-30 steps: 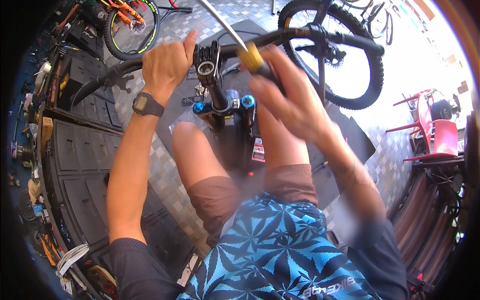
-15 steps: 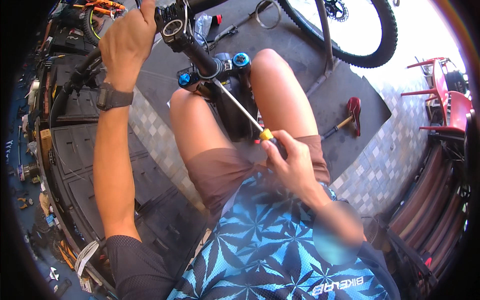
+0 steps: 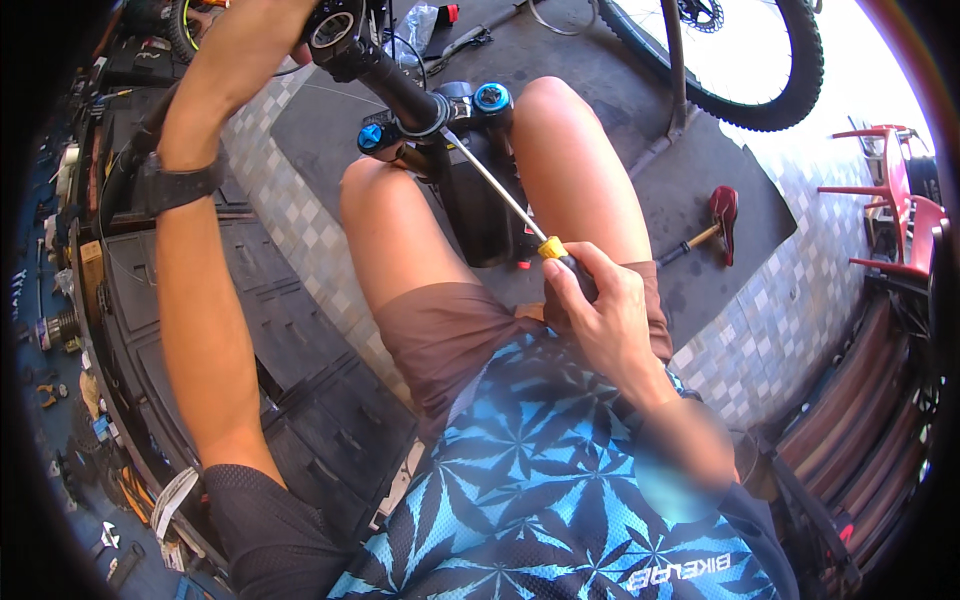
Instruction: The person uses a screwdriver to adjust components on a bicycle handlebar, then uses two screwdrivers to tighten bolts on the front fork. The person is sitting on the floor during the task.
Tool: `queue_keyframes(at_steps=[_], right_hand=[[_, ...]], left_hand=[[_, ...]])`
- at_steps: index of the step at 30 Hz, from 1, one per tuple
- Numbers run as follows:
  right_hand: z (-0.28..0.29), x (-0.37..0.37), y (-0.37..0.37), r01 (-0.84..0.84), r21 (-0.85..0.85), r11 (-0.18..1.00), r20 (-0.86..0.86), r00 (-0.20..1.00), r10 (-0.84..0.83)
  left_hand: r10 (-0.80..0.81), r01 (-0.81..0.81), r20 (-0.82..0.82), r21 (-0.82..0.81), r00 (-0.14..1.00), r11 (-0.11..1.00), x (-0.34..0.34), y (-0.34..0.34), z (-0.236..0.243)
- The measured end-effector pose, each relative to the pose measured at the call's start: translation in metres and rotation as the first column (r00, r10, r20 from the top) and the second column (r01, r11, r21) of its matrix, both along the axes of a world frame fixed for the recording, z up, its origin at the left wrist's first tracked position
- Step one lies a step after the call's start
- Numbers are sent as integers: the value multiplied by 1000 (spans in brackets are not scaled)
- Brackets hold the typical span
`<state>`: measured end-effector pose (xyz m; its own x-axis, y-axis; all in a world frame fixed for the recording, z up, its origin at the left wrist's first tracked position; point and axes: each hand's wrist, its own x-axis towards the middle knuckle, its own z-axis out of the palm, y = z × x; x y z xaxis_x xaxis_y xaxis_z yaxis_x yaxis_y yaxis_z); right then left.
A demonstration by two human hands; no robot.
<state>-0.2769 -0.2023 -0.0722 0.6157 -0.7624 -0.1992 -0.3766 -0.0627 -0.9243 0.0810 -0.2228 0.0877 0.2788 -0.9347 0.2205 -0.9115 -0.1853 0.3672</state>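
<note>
My right hand (image 3: pixel 608 305) is closed around the handle of a screwdriver (image 3: pixel 500 190) with a yellow collar and long metal shaft. Its tip meets the ringed base of a black tube (image 3: pixel 395 85), beside the bicycle fork crown (image 3: pixel 412 150). Blue caps (image 3: pixel 492 97) top the fork legs, and the fork stands between my knees. At the upper edge, my left hand (image 3: pixel 240 45) is wrapped about the black stem (image 3: pixel 335 30) at the tube's upper end. Most of its fingers are hidden or cut off by the picture edge.
A bike wheel (image 3: pixel 745 95) is at the upper right. On the dark mat (image 3: pixel 600 60) lies a red saddle (image 3: pixel 723 225) on its post. Red chairs (image 3: pixel 890 195) stand at right. Black cases (image 3: pixel 200 290) and a tool-strewn blue surface (image 3: pixel 50 420) lie along the left.
My left hand has shifted up and around the stem, partly out of view. My right hand keeps the screwdriver against the tube's base. The whole view has moved slightly.
</note>
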Motion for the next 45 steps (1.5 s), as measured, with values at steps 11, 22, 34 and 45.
queue_keyframes(at_steps=[11,22,34,45], right_hand=[[-10,2,-2,-35,-160,987,35,999,41],[96,19,-32,-195,-40,980,-258,950,179],[25,4,-41,-135,-61,989,-161,979,124],[29,9,-60,-155,-79,985,-138,980,143]], left_hand=[[40,-35,112,-52,993,998,-20,4,-7],[0,-1,80,9,997,1000,-18,-5,-6],[47,-51,69,65,997,997,-10,-3,-5],[116,-114,-29,53,993,992,-24,1,-2]])
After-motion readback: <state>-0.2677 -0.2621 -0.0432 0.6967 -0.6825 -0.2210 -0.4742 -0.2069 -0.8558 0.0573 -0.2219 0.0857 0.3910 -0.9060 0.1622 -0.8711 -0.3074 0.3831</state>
